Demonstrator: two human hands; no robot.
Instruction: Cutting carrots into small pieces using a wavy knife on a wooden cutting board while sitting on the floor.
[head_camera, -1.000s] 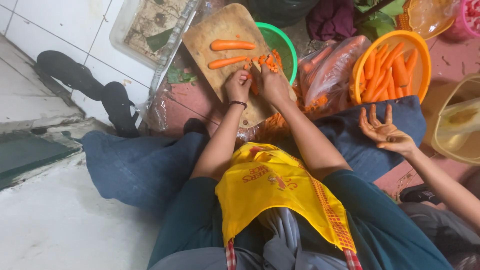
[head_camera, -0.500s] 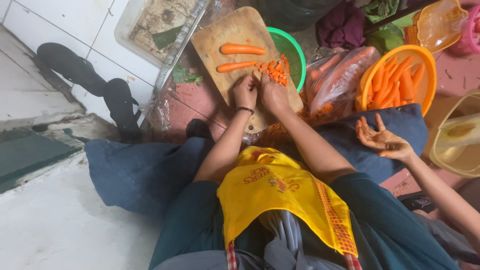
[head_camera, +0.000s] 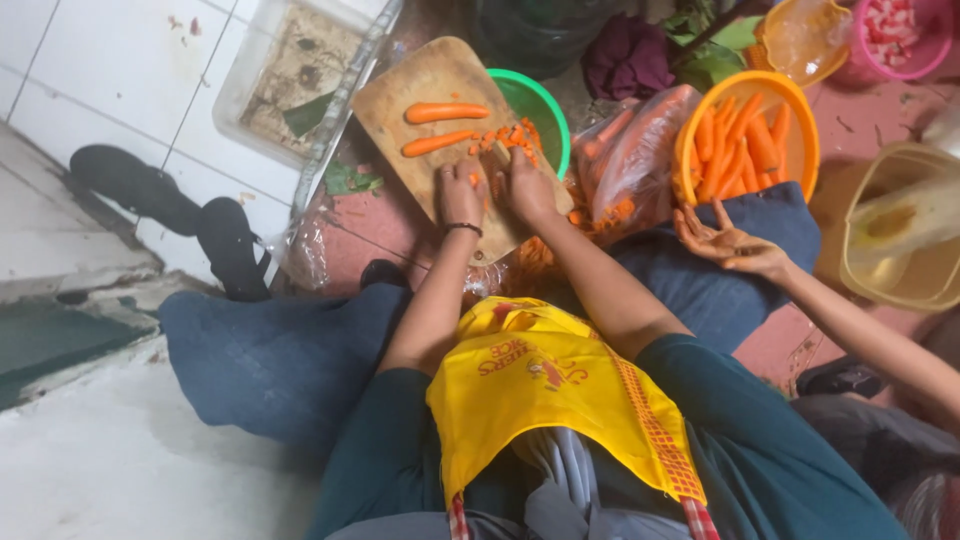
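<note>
The diced carrot pile (head_camera: 508, 138) has been pushed toward the green bowl (head_camera: 535, 112); on the wooden cutting board (head_camera: 420, 90), the carrot piece (head_camera: 472, 181) is pinched by the left hand (head_camera: 462, 192), the right hand (head_camera: 527, 188) is closed, seemingly round a hidden knife; fingertips are best kept curled back.

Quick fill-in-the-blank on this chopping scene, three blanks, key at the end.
1. Both hands, left hand and right hand, rest on the wooden ____.
2. Beyond the chopped carrot pieces lie ____ whole carrots.
3. The orange bowl holds peeled ____.

Missing words: cutting board; two; carrots
</note>
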